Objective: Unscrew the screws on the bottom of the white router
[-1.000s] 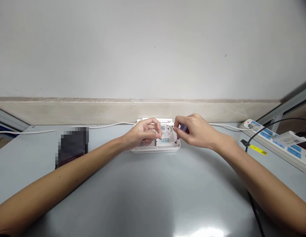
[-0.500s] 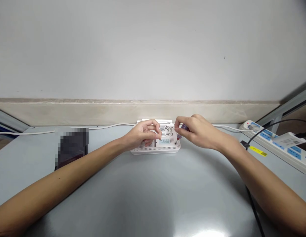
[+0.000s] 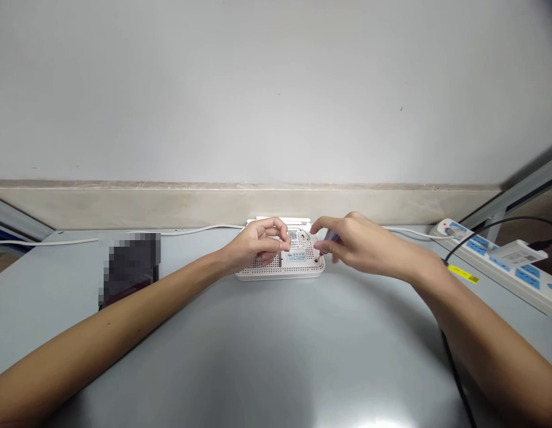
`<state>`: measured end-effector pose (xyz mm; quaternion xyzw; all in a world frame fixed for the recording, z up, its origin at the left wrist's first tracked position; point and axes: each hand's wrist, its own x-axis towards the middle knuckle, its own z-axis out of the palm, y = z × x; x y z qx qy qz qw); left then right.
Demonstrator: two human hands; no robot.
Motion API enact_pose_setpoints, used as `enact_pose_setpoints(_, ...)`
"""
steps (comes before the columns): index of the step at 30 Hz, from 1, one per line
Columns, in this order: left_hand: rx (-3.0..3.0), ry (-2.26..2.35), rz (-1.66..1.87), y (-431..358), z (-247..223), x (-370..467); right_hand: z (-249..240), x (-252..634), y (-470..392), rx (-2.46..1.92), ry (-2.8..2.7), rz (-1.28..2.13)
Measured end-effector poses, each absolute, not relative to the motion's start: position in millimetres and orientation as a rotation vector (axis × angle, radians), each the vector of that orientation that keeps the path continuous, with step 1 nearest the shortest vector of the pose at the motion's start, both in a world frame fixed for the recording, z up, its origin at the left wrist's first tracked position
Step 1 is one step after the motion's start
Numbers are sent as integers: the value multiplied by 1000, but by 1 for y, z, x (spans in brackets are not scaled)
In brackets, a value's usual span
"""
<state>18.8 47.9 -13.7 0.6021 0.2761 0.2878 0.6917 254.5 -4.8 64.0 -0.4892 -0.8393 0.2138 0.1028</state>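
A white router (image 3: 297, 270) with a perforated underside and labels lies on the grey table against the wall. My right hand (image 3: 342, 238) holds a small screwdriver (image 3: 324, 245) with a partly see-through handle, largely hidden by the fingers. Its tip meets the hole at the router's front right corner. My left hand (image 3: 261, 242) is over the router's left part, thumb and index finger pinched together. Whatever may be between those fingertips is too small to make out.
A white power strip (image 3: 498, 261) with blue sockets, an adapter (image 3: 520, 254) and a black cable (image 3: 456, 374) are at the right. A dark, partly pixelated object (image 3: 133, 264) lies at the left. A white cable (image 3: 195, 228) runs along the wall.
My right hand's index finger and thumb have spread slightly apart and shifted a little left around the screwdriver handle. The left hand is almost unchanged.
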Motion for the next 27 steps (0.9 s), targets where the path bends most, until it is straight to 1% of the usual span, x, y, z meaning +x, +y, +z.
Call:
enact_pose_setpoints(5, 1343, 616, 642, 48, -14, 19, 62, 256, -3, -1470, -2505, 490)
enact_pose_setpoints(9, 1345, 600, 652, 48, -13, 19, 64, 257, -6, -1381, -2550, 540)
enact_pose_setpoints(13, 1347, 592, 654, 47, -12, 20, 65, 255, -7, -1424, -2560, 534)
enact_pose_setpoints(21, 1320, 607, 677, 47, -10, 23, 67, 253, -4, -1528, -2526, 338)
enact_pose_setpoints(23, 1320, 604, 669, 47, -10, 22, 69, 254, -5, -1498, -2534, 392)
enact_pose_setpoints(27, 1332, 631, 657, 47, -9, 21, 69, 255, -6, -1332, -2572, 668)
